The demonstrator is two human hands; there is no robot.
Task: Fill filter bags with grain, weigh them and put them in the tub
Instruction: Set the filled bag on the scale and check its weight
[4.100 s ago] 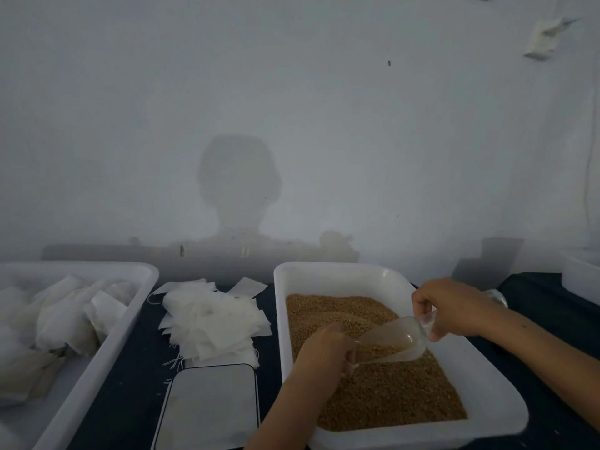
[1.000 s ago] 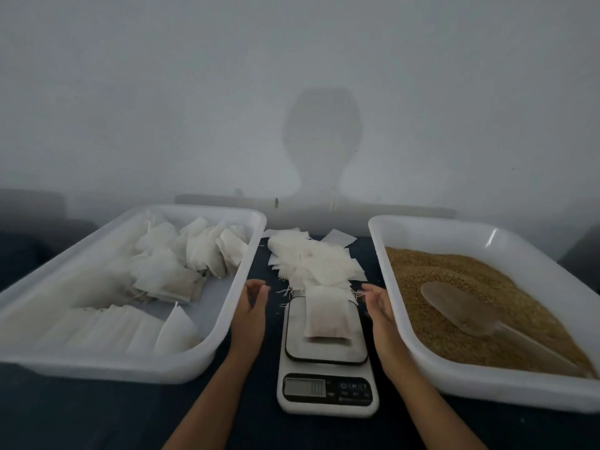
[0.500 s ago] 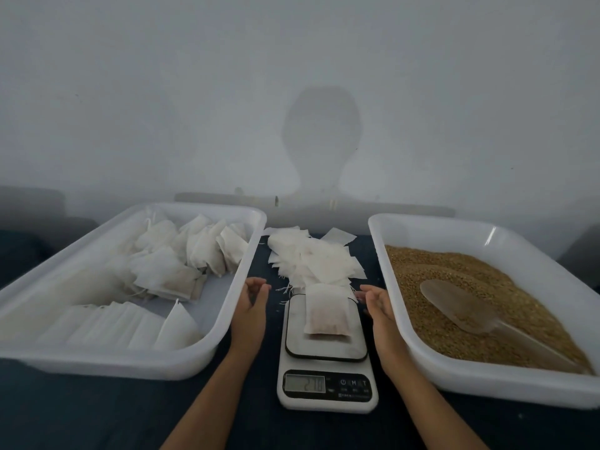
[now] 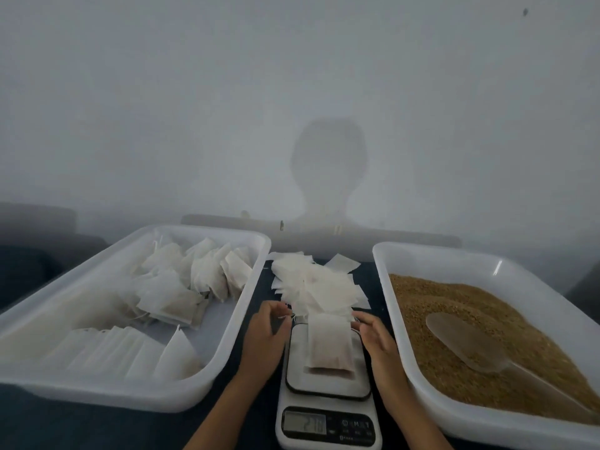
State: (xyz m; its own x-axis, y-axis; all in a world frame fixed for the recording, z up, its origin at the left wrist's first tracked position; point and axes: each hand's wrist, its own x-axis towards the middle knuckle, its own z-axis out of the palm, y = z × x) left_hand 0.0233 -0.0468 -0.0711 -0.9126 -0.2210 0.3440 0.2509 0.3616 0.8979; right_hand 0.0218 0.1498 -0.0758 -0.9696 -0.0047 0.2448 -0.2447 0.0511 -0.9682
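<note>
1. Left hand and right hand flank the scale, fingers relaxed, gripping nothing.
2. Filled bag lies on its platform.
3. We judge that brushing the platform risks skewing the reading.

Dim, hazy, low-contrast frame; light from behind casts a head shadow on the wall; wide-angle bending at edges.

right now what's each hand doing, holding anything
Left hand: open, holding nothing, beside the scale.
Right hand: open, holding nothing, fingers near the bag on the scale.
</note>
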